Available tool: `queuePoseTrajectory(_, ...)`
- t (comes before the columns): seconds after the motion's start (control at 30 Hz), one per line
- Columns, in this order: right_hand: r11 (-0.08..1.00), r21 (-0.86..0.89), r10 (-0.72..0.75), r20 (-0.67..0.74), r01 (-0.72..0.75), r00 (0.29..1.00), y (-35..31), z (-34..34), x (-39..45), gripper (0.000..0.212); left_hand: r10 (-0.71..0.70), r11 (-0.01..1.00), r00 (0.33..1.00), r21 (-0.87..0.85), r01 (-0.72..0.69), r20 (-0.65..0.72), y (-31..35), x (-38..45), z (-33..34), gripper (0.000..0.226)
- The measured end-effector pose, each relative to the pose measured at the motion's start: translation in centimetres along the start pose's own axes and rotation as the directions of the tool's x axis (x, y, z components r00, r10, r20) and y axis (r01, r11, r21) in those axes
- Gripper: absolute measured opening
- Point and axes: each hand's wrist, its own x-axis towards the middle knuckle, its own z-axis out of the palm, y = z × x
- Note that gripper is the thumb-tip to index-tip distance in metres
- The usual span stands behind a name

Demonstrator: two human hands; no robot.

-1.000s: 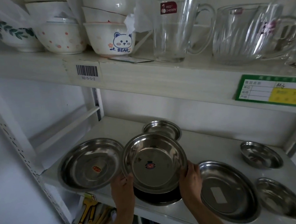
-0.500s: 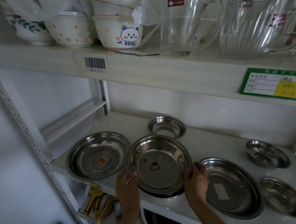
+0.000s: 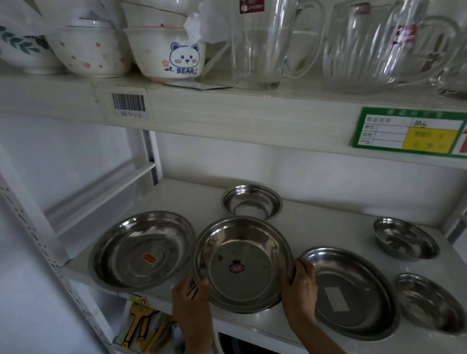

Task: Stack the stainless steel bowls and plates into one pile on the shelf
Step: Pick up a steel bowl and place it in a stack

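Observation:
A steel plate with a dark sticker (image 3: 243,263) sits at the front middle of the white shelf (image 3: 306,227), on top of another plate whose rim shows beneath it. My left hand (image 3: 192,302) grips its left rim and my right hand (image 3: 300,285) grips its right rim. A large plate with an orange sticker (image 3: 142,249) lies to the left. A small bowl (image 3: 251,201) stands behind. To the right lie a wide plate with a white label (image 3: 351,292) and two small dishes, a far one (image 3: 405,237) and a near one (image 3: 431,301).
The upper shelf (image 3: 222,106) hangs close overhead, loaded with ceramic bowls (image 3: 167,52) and glass jugs (image 3: 262,38). A perforated white upright (image 3: 24,217) bounds the left side. Yellow tools (image 3: 140,327) lie on the shelf below.
The plate in both hands has come down from a tilted, lifted position and now sits nearly flat on the plate beneath it. The camera has shifted slightly.

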Motion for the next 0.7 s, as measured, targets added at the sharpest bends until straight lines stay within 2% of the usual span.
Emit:
queuePoseTrajectory(0.13, 1.000, 0.007, -0.004, 0.011, 0.004, 1.000, -0.2, -0.2, -0.1, 0.029, 0.006, 0.998, 1.000, -0.058, -0.007, -0.008, 0.8, -0.6, 0.0, 0.008)
queuePoseTrajectory(0.23, 1.000, 0.016, -0.003, 0.021, 0.002, 1.000, -0.1, -0.2, -0.2, 0.028, 0.048, 0.997, 0.999, -0.059, -0.047, 0.011, 0.8, -0.6, 0.0, 0.029)
queuePoseTrajectory(0.33, 1.000, 0.005, -0.010, 0.021, 0.010, 1.000, 0.1, -0.3, -0.3, 0.025, 0.008, 0.999, 1.000, -0.042, -0.008, -0.011, 0.1, -0.2, 0.0, 0.015)
queuePoseTrajectory(0.4, 1.000, -0.006, -0.023, 0.020, 0.023, 1.000, 0.1, -0.4, -0.3, 0.025, -0.013, 0.999, 1.000, -0.033, 0.013, -0.016, -0.2, -0.2, 0.0, 0.024)
queuePoseTrajectory(0.5, 0.999, -0.025, -0.022, 0.030, 0.023, 0.999, 0.0, -0.4, -0.3, 0.027, 0.025, 0.997, 0.999, -0.077, -0.021, 0.039, 0.4, -0.2, -0.3, 0.015)
queuePoseTrajectory(0.6, 0.999, -0.043, -0.024, 0.041, 0.025, 0.999, 0.0, -0.5, -0.2, 0.031, 0.075, 0.997, 0.995, -0.031, -0.073, 0.073, 0.4, 0.4, -0.5, 0.011)
queuePoseTrajectory(0.7, 0.998, -0.061, -0.023, 0.052, 0.026, 0.998, -0.3, -0.8, 0.2, 0.031, 0.060, 0.998, 0.998, -0.010, -0.060, 0.024, 0.3, 1.2, -0.5, 0.025)
